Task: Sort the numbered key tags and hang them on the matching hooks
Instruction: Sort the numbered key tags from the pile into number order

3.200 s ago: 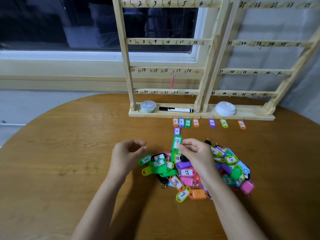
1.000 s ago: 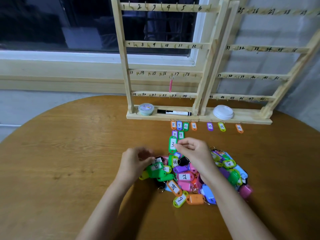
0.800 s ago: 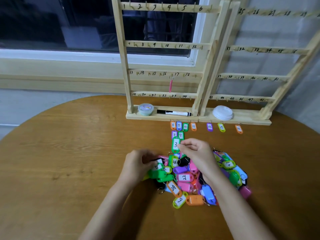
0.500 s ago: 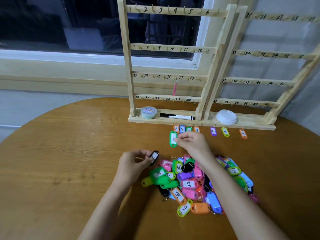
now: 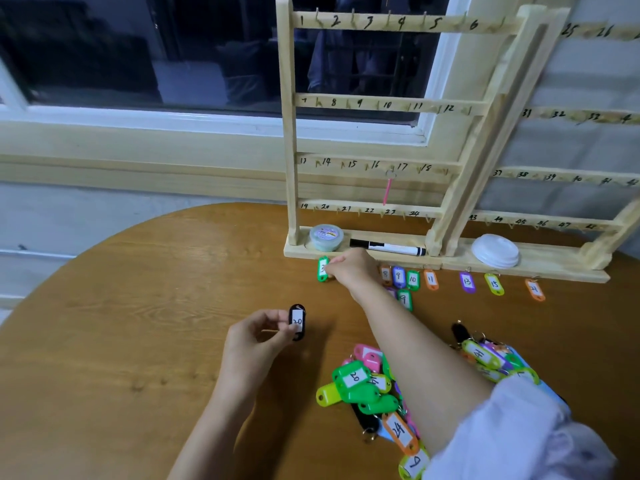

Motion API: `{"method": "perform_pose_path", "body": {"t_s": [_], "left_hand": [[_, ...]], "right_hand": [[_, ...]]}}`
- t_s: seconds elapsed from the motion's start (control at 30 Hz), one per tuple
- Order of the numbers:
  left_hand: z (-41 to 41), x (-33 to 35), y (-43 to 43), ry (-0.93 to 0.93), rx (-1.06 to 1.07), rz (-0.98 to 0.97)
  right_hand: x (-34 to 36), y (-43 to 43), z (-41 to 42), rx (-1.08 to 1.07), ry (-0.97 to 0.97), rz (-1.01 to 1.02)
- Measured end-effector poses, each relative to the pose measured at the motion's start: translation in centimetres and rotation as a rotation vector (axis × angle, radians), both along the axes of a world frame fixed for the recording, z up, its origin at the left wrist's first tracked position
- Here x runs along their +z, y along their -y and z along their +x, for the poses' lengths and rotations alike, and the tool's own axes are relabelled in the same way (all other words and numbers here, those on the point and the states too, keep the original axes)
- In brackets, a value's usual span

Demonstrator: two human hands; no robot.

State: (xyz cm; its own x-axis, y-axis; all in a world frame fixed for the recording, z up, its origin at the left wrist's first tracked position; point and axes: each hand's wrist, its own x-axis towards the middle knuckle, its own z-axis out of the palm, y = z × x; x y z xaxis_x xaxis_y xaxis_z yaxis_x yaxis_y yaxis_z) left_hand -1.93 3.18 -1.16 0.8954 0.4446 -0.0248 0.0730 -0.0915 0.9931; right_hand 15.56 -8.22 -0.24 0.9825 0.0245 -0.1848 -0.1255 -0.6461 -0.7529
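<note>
A wooden rack (image 5: 289, 133) with numbered hooks stands at the table's far edge; one pink tag (image 5: 387, 192) hangs near hook 17. My right hand (image 5: 349, 268) reaches forward and pinches a green tag (image 5: 322, 269) just in front of the rack's base, at the left end of a row of sorted tags (image 5: 431, 280). My left hand (image 5: 258, 336) holds up a black tag (image 5: 297, 322) marked 20. A pile of coloured tags (image 5: 360, 382) lies near me, partly hidden by my right forearm.
On the rack's base sit a small round tub (image 5: 326, 237), a black-and-white marker (image 5: 388, 247) and a white lid (image 5: 495, 251). The round wooden table (image 5: 138, 323) shows bare wood at the left. A window lies behind the rack.
My right hand carried the green tag from the pile forward and left to the rack's base. My left hand picked a black tag out of the pile and lifted it.
</note>
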Motion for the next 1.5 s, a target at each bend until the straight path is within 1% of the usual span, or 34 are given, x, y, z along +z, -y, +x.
{"method": "perform_pose_path", "body": {"t_s": [0.1,0.2,0.33,0.4,0.47,0.6,0.77,0.87,1.03,1.1,1.17,1.27,1.33,1.5], "left_hand": [[-0.1,0.1,0.1,0.002,0.002,-0.005],[-0.2,0.4,0.5,-0.017,-0.009,-0.055],[-0.5,1.1,1.9,-0.020,-0.047,-0.124],[-0.6,1.6,3.1,-0.013,-0.065,-0.145],[-0.8,2.0,4.5,-0.014,-0.091,-0.176],[-1.2,2.2,6.8,-0.012,-0.172,-0.215],[-1.4,2.3,8.4,-0.028,-0.233,-0.145],[-1.5,2.5,8.9,-0.019,-0.269,-0.134],[-1.7,2.5,9.3,-0.022,-0.335,-0.099],[-1.7,2.6,9.2,-0.009,-0.338,-0.070],[-1.4,2.6,8.5,0.009,-0.282,-0.001],[-0.7,2.1,6.7,-0.001,-0.165,0.174],[-0.2,1.6,5.8,-0.037,-0.137,0.293],[0.9,0.5,6.1,-0.062,-0.232,0.527]], "right_hand": [[0.3,0.6,0.0,0.025,0.018,-0.037],[1.9,2.8,-1.6,0.070,0.108,-0.068],[4.2,6.6,-6.4,0.180,0.177,0.048],[4.3,8.3,-9.5,0.252,0.150,0.137],[4.0,9.8,-12.1,0.280,0.116,0.218],[2.8,11.9,-15.1,0.241,0.107,0.301],[2.3,13.2,-16.6,0.170,0.121,0.417],[2.1,13.6,-16.8,0.118,0.136,0.442],[1.8,13.8,-17.0,0.071,0.087,0.483],[2.0,14.0,-16.9,0.034,0.104,0.510],[2.2,14.7,-16.7,-0.021,0.154,0.520],[2.5,16.4,-16.3,-0.077,0.188,0.539],[2.5,17.4,-16.1,-0.095,0.193,0.548],[2.1,18.5,-16.1,-0.125,0.197,0.527]]}}
